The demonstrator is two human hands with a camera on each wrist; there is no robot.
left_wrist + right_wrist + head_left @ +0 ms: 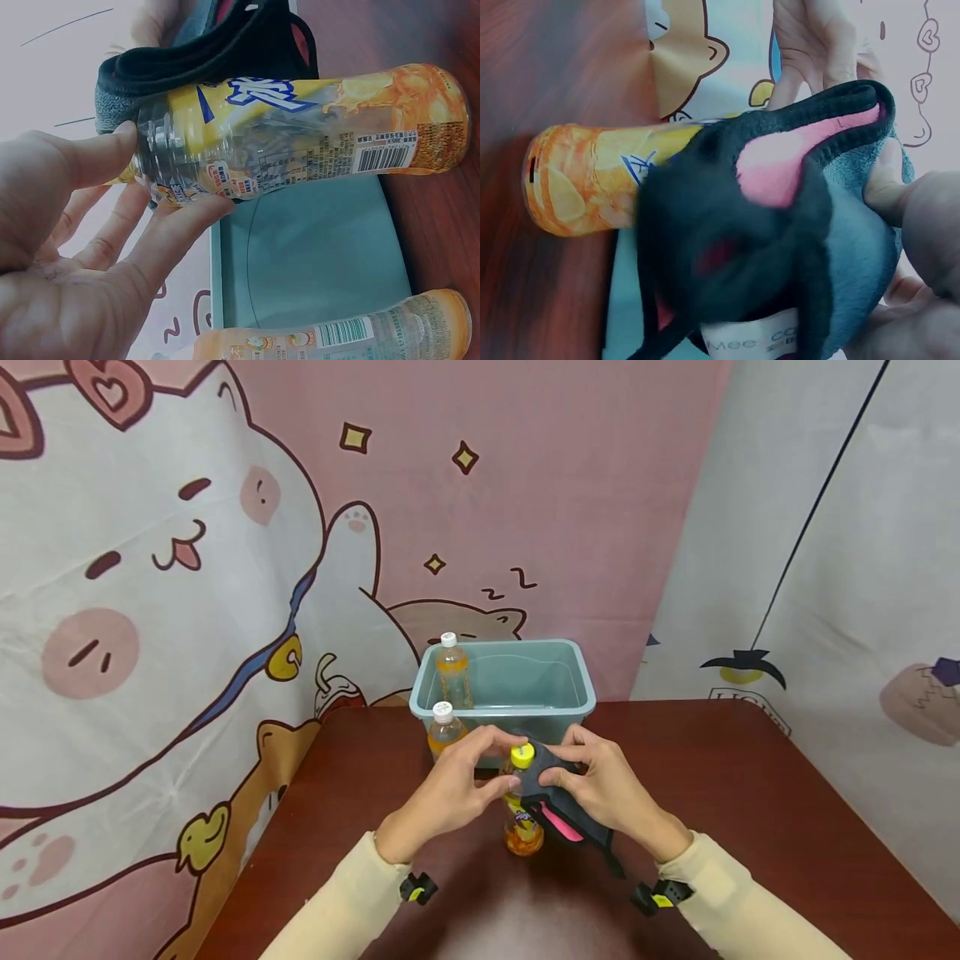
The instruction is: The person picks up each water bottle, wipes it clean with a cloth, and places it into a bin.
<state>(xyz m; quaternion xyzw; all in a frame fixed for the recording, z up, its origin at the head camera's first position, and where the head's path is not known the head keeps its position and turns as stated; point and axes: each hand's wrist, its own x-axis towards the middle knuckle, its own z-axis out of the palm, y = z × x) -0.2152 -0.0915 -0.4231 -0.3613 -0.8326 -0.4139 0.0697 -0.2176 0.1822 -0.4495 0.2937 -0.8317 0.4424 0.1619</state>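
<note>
A clear plastic drink bottle (522, 831) with a yellow cap and an orange-and-yellow label stands upright on the table. My left hand (446, 785) holds it by the neck, thumb on the near side and fingers round the far side. Against the bottle's right side lies a dark grey cloth piece (855, 240) with black edging, a pink lining and a white tag. My right hand (607, 781) pinches this cloth near its top, with the thumb in front and fingers behind. The cloth's black strap hangs at lower right; its overall shape is partly hidden by folds.
Behind the hands is a pale teal plastic bin (525, 713). One white-capped bottle (453, 681) stands inside its left end, and another white-capped bottle (444, 731) is at its front left. A printed cartoon cloth (570, 510) backs the dark red-brown table (735, 810).
</note>
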